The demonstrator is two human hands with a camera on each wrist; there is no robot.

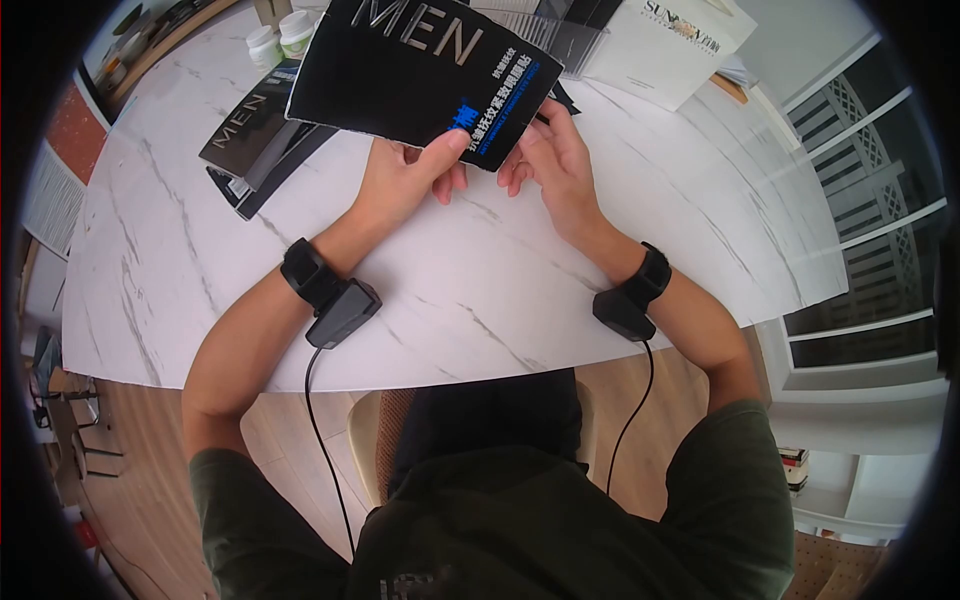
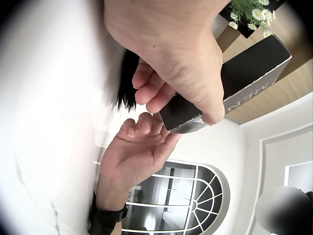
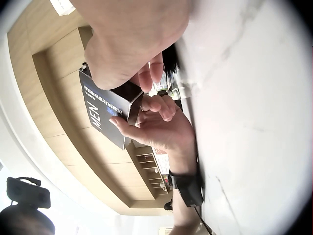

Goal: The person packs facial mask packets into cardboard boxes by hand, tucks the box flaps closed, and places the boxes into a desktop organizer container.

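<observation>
Head view, with both wrist views in support: a two-handed hold on a black box. Clock directions are read from the head view, centred on the box, 12 o'clock being the far side. At 6 o'clock the left hand (image 1: 405, 178) is clamped on the lower edge of the box (image 1: 400, 75), thumb on the lettered face and the other fingers curled below. At 4 o'clock the right hand (image 1: 562, 172) is bent round the near corner and appears to pinch it; the exact contact is partly hidden. The box stands raised and tilted above the bench (image 1: 470, 280), its "MEN" lettering toward 12 o'clock. The step in hand is judged to be steadying the box while its right end is worked. For good execution, the left thumb should bear firmly but broadly, lest thin card dent; the right fingertips should act along the edge, near the corner, without twisting. Around it: a second "MEN" box (image 1: 240, 125) at 8 o'clock, a white bottle (image 1: 263, 47) toward 10, and a white paper bag (image 1: 640, 65) at 3.
</observation>
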